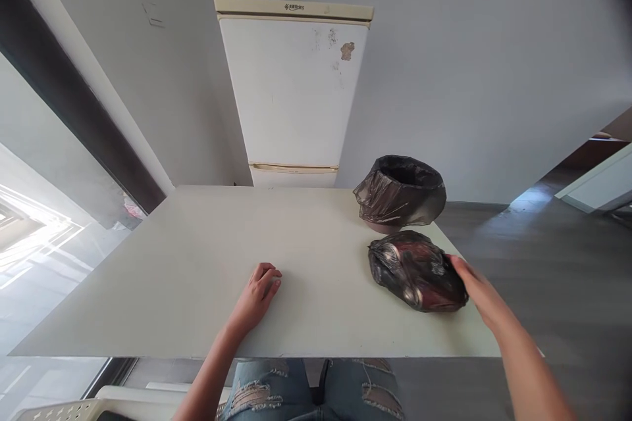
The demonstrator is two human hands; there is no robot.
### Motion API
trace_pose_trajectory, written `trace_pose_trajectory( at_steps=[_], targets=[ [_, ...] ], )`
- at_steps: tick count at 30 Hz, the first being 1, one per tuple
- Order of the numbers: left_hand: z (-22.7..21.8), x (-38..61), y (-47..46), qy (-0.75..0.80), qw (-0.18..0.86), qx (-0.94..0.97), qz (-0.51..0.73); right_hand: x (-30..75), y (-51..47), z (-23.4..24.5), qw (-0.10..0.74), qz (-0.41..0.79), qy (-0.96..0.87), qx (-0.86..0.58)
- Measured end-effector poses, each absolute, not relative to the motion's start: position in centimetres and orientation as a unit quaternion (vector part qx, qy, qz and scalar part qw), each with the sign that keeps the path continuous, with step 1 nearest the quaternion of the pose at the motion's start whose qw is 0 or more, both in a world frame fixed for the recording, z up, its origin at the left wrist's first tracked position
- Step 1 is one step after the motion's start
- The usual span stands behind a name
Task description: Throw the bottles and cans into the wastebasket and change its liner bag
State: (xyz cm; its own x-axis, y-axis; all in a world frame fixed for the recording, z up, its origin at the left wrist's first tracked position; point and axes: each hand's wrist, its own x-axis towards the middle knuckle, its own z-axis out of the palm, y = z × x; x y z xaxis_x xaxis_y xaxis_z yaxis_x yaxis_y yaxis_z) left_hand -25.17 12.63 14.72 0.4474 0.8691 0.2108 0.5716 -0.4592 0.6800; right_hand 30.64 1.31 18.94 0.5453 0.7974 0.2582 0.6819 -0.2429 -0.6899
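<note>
A tied-up black plastic bag (417,271), bulging with reddish and pale things, lies on the right part of the white table (207,256). What exactly is inside cannot be made out through the film. My right hand (468,276) grips the bag's right side; the thumb shows at its edge, and the other fingers are mostly hidden. Resting on the table left of the bag is my left hand (261,288), empty, with loosely bent fingers and the thumb apart. Just behind the bag stands a small bin (382,228) lined with a black bin bag (401,194), its mouth facing up.
Beyond the table's far edge a white fridge (291,92) stands against the grey wall (444,66). The table's right edge runs close beside the bag and bin. A pale plastic basket (64,412) sits at the lower left, below table height.
</note>
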Motion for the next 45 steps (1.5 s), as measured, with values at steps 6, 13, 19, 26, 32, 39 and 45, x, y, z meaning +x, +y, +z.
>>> trace_pose_trajectory(
  at_steps=[6,13,19,26,32,39,45],
  targets=[
    [15.0,-25.1,12.5,0.453,0.275,0.799,0.283,20.3,3.5,18.4,0.442,0.276,-0.416,-0.745],
    [17.4,-24.8,11.6,0.476,0.138,0.752,0.434,9.2,6.5,21.6,0.532,0.351,-0.497,-0.589],
    [23.4,-20.9,11.4,0.385,0.078,0.816,0.424,4.7,9.0,27.0,0.510,0.444,-0.539,-0.502],
    [24.3,-17.9,14.0,0.379,0.079,0.833,0.396,2.0,10.5,29.5,0.512,0.454,-0.601,-0.412],
    [24.8,-17.9,14.2,0.423,0.136,0.737,0.509,3.7,10.5,26.4,0.547,0.247,-0.595,-0.535],
    [25.2,-17.6,13.6,0.403,0.143,0.750,0.505,1.1,10.7,23.9,0.534,0.197,-0.653,-0.499],
    [25.5,-20.6,14.0,0.387,0.058,0.778,0.492,3.5,11.5,23.7,0.550,0.099,-0.644,-0.522]
  ],
)
